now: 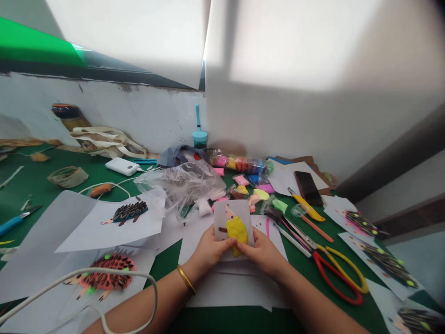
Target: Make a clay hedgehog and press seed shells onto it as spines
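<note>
A small white card (pixel 244 209) is held up between my two hands above the sheets of paper. Yellow clay (pixel 237 227) covers the body of an animal figure on it, with a pale pointed head and a dark brown leg at its left. My left hand (pixel 212 245) grips the card's left edge, its thumb lying on the lower part of the clay. On the other side my right hand (pixel 261 250) grips the right edge, thumb also pressed on the clay. Fingers behind the card are hidden. White paper sheets (pixel 222 290) lie underneath.
Scissors (pixel 316 248) with red and yellow handles, a yellow cutter (pixel 308 207) and a phone (pixel 308 188) lie right. Clay packets (pixel 241 180) and a plastic bag (pixel 187 181) sit behind. Finished hedgehog pictures (pixel 130 211) lie left; a white cable (pixel 121 270) crosses before my left forearm.
</note>
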`<state>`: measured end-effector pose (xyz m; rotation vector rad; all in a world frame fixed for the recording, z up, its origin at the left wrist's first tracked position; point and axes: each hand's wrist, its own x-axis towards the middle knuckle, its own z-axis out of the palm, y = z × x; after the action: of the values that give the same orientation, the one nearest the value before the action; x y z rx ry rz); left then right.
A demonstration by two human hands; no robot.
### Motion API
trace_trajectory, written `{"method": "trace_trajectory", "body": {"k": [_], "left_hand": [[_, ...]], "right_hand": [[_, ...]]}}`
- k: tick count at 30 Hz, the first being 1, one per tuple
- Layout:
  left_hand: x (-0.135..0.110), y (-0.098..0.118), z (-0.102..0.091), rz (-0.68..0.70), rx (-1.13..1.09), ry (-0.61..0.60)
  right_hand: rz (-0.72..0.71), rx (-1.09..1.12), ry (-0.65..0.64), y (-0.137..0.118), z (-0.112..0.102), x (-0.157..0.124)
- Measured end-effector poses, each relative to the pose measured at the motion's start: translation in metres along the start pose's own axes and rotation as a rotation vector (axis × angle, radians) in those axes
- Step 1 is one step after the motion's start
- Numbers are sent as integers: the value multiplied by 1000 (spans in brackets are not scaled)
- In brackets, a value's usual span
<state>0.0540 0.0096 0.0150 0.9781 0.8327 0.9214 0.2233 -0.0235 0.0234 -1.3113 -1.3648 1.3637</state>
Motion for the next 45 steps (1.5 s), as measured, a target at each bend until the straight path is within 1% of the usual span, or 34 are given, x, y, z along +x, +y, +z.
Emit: {"method": "trace_trajectory", "body": {"k": [6,9,14,17,21,24,28,32,38,41,45], "left_hand": [[-1,-4,-1,-21,-89,6],[-1,-3,-1,-17,-62,-2],[0,-3,-3,-1,9,-42],[0,-4,-5,-2,41,-65],[-1,-3,-5,-19,86,-87],[-1,-2,-3,-12,110,-68],[-1,-6,-3,-25,39,-25],[-1,-9,-3,-54,7,-42],[-2,-7,-3,-88,-20,-25],[-3,-6,-3,-108,-12,-44],[-3,-5,-2,-101,-40,-54]], "right_hand": [[-6,-48,23,-2,4,-2],[-3,-25,15,-2,4,-2],[-17,95,-10,0,1,-2],[-11,111,-20,3,1,-1],[-6,175,3,8,2,1],[22,236,11,9,2,2],[52,246,-11,7,3,2],[47,287,-14,10,3,2],[69,229,-17,7,2,1],[72,301,-29,5,4,0],[105,429,-94,6,5,0]]}}
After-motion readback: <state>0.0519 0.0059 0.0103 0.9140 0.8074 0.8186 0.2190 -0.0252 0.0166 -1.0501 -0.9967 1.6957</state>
